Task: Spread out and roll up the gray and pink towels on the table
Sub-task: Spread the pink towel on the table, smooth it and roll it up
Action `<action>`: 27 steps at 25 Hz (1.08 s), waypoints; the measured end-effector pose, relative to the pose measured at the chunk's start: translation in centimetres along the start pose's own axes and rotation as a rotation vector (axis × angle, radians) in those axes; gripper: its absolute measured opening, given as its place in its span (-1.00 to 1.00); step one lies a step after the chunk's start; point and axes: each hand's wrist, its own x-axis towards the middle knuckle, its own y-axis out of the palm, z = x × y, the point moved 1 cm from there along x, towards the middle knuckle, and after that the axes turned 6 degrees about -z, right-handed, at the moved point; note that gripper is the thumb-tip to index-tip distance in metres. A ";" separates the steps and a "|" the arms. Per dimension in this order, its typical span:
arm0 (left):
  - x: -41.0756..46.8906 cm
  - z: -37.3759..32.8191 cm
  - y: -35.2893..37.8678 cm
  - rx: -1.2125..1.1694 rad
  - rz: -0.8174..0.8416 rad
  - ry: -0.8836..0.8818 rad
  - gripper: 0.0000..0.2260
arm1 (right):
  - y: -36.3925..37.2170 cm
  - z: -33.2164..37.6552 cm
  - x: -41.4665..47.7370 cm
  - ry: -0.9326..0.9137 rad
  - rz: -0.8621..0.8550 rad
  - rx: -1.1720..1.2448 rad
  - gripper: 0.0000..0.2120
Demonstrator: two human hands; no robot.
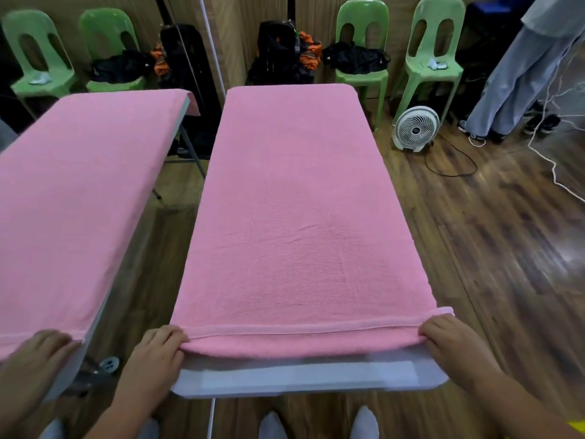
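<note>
Pink towel (294, 217): near hem is turned over into a narrow first roll, just past a bare strip of white table (300, 380). Left hand (158, 350) has its fingers curled over the roll's left end and right hand (443, 339) over the right end, both gripping it. Rest of the towel lies flat along the table to the far end. Mirror (95, 185) on the left. Beyond, a white fan (415, 128) on the wood floor (506, 248) and green chairs (438, 42) by the wall.

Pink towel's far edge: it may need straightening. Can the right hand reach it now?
Probably not: nothing blocks it, but the right hand grips the pink towel's near edge, at the table's opposite end.
</note>
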 end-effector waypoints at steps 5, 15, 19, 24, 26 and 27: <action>-0.3 1.3 -1.5 -0.082 -0.036 0.007 -0.83 | -2.5 0.7 1.9 0.076 0.140 0.115 -0.91; 3.8 -2.0 0.4 0.028 0.079 0.111 -0.59 | -1.0 4.7 4.5 -0.211 0.061 -0.057 -0.64; 5.0 -1.7 0.0 -0.035 0.028 0.008 -0.73 | 0.6 0.7 5.1 0.093 -0.054 0.042 -0.67; 3.1 -0.5 -0.4 -0.131 -0.005 0.081 -0.90 | -1.1 -0.1 3.9 -0.007 0.037 0.036 -0.86; 4.3 -0.3 -0.8 -0.125 -0.025 0.068 -0.88 | -1.4 -1.1 5.7 0.076 0.058 0.070 -0.83; 5.5 -0.4 -1.1 -0.105 -0.026 0.017 -0.89 | -1.5 -1.2 7.0 0.127 0.059 0.070 -0.80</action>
